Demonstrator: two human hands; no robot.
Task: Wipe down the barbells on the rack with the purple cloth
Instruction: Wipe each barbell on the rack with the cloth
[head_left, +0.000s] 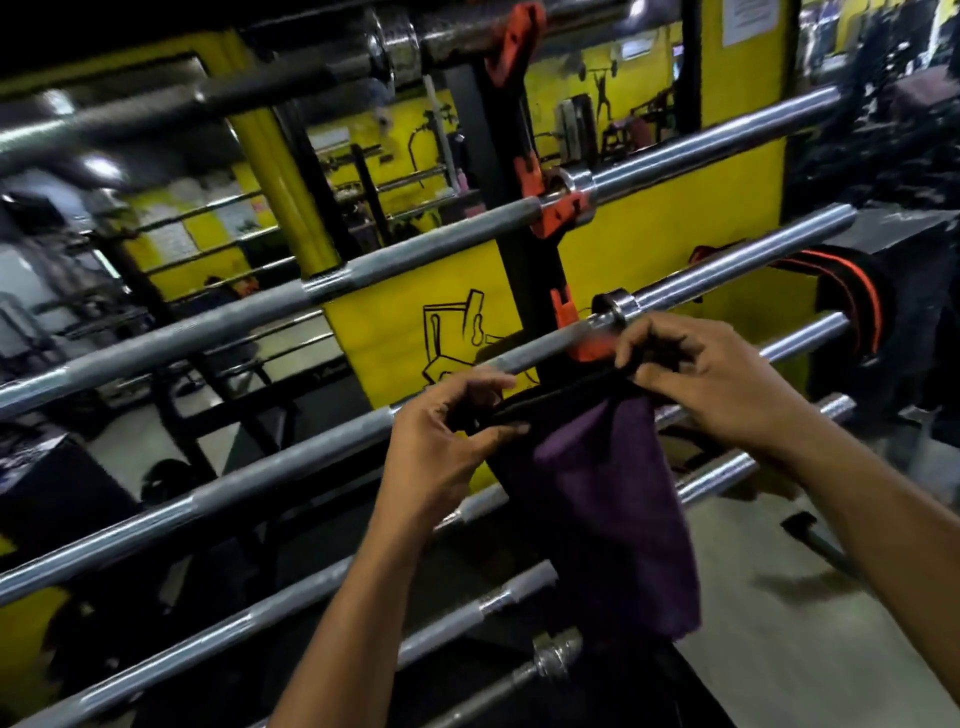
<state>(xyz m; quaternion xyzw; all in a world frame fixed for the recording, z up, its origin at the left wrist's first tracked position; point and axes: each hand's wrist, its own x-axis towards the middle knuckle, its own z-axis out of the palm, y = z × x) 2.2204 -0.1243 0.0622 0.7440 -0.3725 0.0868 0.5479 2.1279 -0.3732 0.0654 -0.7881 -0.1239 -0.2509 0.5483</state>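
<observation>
Nearest, the left hand (441, 441) and right hand (711, 379) each pinch the top edge of the purple cloth (613, 519) with curled fingers (511, 430), stretching it taut; the cloth hangs down between them. Beyond, barbells (260, 317) lie across the rack (530, 270), seated in orange hooks (561, 208).

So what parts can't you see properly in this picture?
- Head view: the left hand and right hand cover the purple cloth's top corners.
- The cloth hides part of the barbell behind it.
- Barbells' left ends are cut off by the picture's edge.
- The paper notice at the top is too blurred to read.
- Gym background is blurry.
</observation>
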